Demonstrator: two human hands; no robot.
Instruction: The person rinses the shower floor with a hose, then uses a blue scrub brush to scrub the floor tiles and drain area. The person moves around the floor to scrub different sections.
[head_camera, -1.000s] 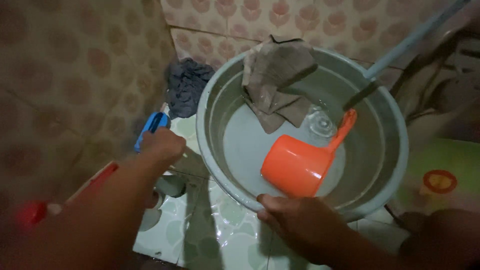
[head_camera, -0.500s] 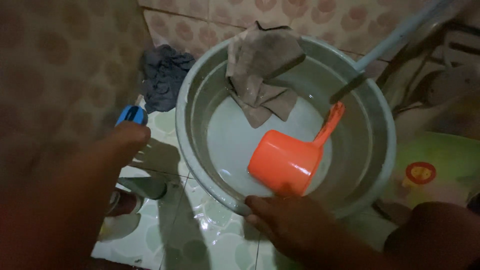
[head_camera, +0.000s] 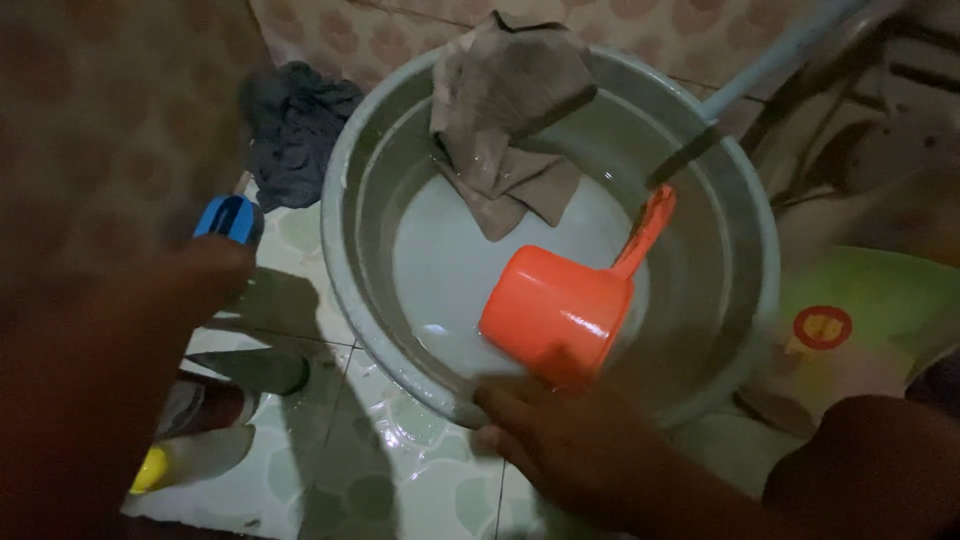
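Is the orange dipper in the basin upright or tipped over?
Tipped. The dipper lies on its side in the basin, handle angled up toward the far rim, resting in shallow water.

There was one grey basin (head_camera: 345, 215), one orange dipper (head_camera: 555, 310) and one brown cloth (head_camera: 510, 95) draped over its rim. Beside it lay one dark cloth (head_camera: 290, 130) and one blue brush (head_camera: 228, 217). Two hands showed, left hand (head_camera: 205, 275) and right hand (head_camera: 560, 440).

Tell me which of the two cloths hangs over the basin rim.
The brownish cloth, draped over the grey basin's far rim. The dark blue-grey cloth lies bunched on the floor outside it.
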